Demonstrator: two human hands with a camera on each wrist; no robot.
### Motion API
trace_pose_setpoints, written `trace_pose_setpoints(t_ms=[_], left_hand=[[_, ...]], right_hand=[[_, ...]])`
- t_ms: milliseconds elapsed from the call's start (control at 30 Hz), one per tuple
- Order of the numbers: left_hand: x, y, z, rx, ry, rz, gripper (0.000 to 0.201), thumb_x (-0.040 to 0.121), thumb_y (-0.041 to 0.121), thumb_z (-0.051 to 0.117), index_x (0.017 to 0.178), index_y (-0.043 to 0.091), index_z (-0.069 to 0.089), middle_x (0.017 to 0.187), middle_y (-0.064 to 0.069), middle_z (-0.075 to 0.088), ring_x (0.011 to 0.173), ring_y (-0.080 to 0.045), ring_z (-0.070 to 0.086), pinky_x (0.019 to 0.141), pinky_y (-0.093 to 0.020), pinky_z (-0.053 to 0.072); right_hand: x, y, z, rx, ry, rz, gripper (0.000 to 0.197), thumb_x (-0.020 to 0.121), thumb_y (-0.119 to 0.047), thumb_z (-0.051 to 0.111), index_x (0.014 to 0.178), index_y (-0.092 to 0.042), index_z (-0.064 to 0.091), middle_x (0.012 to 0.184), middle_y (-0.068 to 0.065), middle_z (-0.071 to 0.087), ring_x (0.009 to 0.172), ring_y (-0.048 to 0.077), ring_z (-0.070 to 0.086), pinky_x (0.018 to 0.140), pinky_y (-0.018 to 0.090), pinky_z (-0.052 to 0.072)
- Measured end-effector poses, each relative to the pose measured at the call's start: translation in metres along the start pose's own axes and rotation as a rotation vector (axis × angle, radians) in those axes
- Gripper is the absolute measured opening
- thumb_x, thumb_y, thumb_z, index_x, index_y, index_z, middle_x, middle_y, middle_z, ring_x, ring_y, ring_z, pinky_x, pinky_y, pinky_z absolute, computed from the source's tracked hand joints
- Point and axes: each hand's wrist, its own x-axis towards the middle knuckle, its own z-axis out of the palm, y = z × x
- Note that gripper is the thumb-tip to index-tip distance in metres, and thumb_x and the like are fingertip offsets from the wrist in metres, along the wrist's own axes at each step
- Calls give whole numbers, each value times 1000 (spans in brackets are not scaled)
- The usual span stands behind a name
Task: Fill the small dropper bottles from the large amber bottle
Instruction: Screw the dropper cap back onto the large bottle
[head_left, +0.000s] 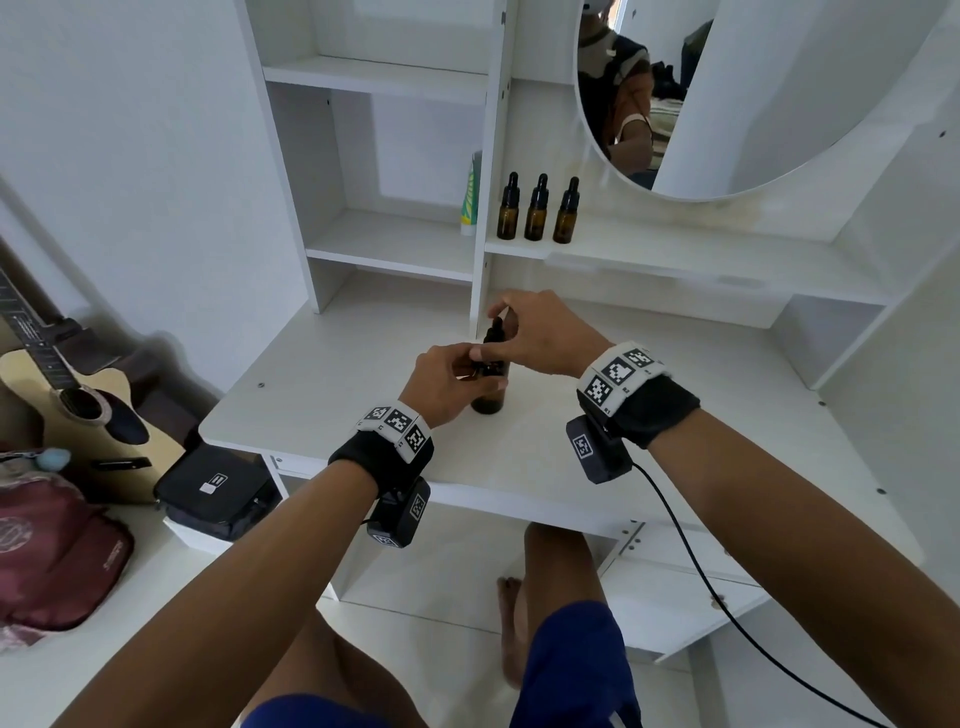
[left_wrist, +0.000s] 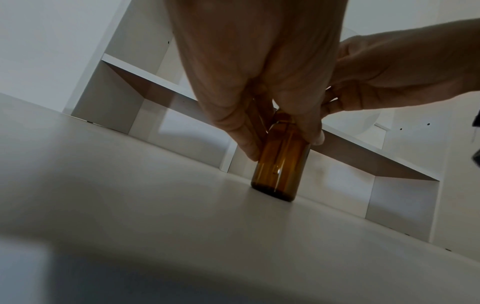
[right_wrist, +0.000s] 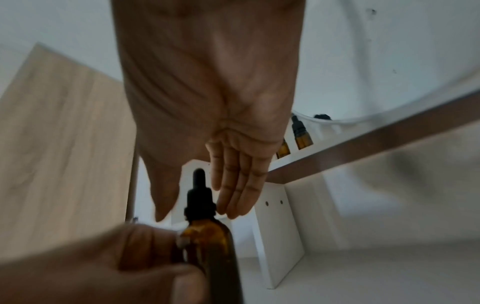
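From the head view, both hands meet over the large amber bottle (head_left: 490, 382), which stands upright on the white tabletop (head_left: 571, 441): the left hand (head_left: 448, 382) has its grip wrapped round the bottle's body, and the right hand (head_left: 540, 332) comes in from above, fingers curled about the black dropper cap (head_left: 496, 332). Beyond the grip, up on the shelf (head_left: 675, 254), three small dropper bottles (head_left: 537, 210) stand in a row, capped, well apart from the hands, with a green and white tube (head_left: 470, 200) just left of them past the divider. Far out to the left of the grip lie a guitar (head_left: 78, 395), a black pouch (head_left: 215, 491) and a maroon bag (head_left: 52, 551). Over to the left wrist view: thumb and fingers (left_wrist: 244, 131) clamp the amber glass (left_wrist: 280, 162) on both sides, its base flat on the tabletop (left_wrist: 155, 205), the right hand (left_wrist: 389, 76) hovering just above the grip. And the right wrist view, a bit blurred: the right hand's fingers (right_wrist: 239, 185) lie nearly straight alongside the black cap (right_wrist: 200, 197), thumb on the other side, so whether that grip truly pinches the cap I cannot tell here; the left hand's fingers (right_wrist: 145, 259) hold the amber shoulder (right_wrist: 207, 236) below, and two small bottles (right_wrist: 301, 135) show on the shelf behind.
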Motion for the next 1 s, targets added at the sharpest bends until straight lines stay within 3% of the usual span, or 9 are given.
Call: trace_pose_setpoints(t_ms=[100, 167, 267, 400, 567, 700, 800, 900, 1000], left_hand=[[1, 0, 1, -2, 6, 0, 43, 74, 27, 82, 114, 15, 70, 102, 2, 75, 96, -8, 70, 94, -29, 54], [1, 0, 1, 2, 8, 0, 45, 74, 28, 83, 116, 16, 70, 103, 3, 75, 96, -8, 70, 93, -28, 54], [0, -1, 1, 3, 7, 2, 44, 74, 27, 83, 115, 17, 70, 102, 2, 75, 96, -8, 70, 93, -27, 54], [-1, 0, 1, -5, 10, 6, 39, 74, 25, 82, 110, 16, 71, 100, 1, 75, 95, -8, 70, 91, -26, 54], [-1, 0, 2, -28, 3, 3, 44, 75, 24, 82, 116, 15, 69, 105, 1, 74, 97, -7, 70, 89, -19, 52], [-1, 0, 1, -21, 6, 6, 44, 75, 23, 82, 116, 15, 69, 105, 1, 74, 96, -7, 70, 85, -13, 50], [-1, 1, 1, -21, 2, 6, 43, 75, 23, 82, 115, 16, 69, 105, 1, 74, 97, -8, 70, 88, -18, 52], [-1, 1, 1, -19, 7, 5, 44, 75, 24, 82, 116, 15, 69, 105, 2, 74, 97, -7, 69, 88, -17, 51], [-1, 1, 2, -5, 11, 8, 46, 75, 25, 82, 118, 16, 68, 106, 2, 74, 97, -8, 69, 89, -20, 52]], right_hand=[[0, 3, -4, 168, -70, -32, 52, 81, -16, 78, 129, -11, 58, 115, 2, 69, 103, 12, 66, 93, 25, 54], [0, 4, -6, 186, -80, -74, 40, 82, -4, 74, 120, -9, 66, 111, 2, 71, 103, 12, 67, 94, 24, 54], [1, 0, -6, 74, -18, -88, 25, 83, -16, 77, 106, -11, 72, 95, -4, 69, 86, 8, 65, 87, 24, 56], [1, -1, -5, 12, 20, -29, 44, 79, -37, 80, 112, -14, 64, 98, 0, 67, 85, 11, 63, 79, 24, 55], [-1, 1, -10, 77, -105, -105, 37, 83, -1, 71, 119, -11, 67, 112, 1, 69, 102, 13, 66, 93, 24, 54], [1, -3, -11, 8, -54, -79, 25, 82, -14, 77, 107, -13, 71, 96, -2, 68, 84, 10, 64, 86, 26, 56], [2, -3, -13, 11, -53, -40, 39, 80, -21, 80, 115, -12, 65, 103, 1, 67, 91, 13, 64, 88, 29, 56], [2, -2, -14, 26, -139, -82, 42, 86, -7, 72, 126, -11, 62, 120, 3, 67, 108, 15, 63, 97, 27, 51], [1, 0, -13, 29, -134, -112, 34, 89, 1, 64, 120, -12, 68, 117, 2, 69, 106, 12, 64, 98, 25, 50]])
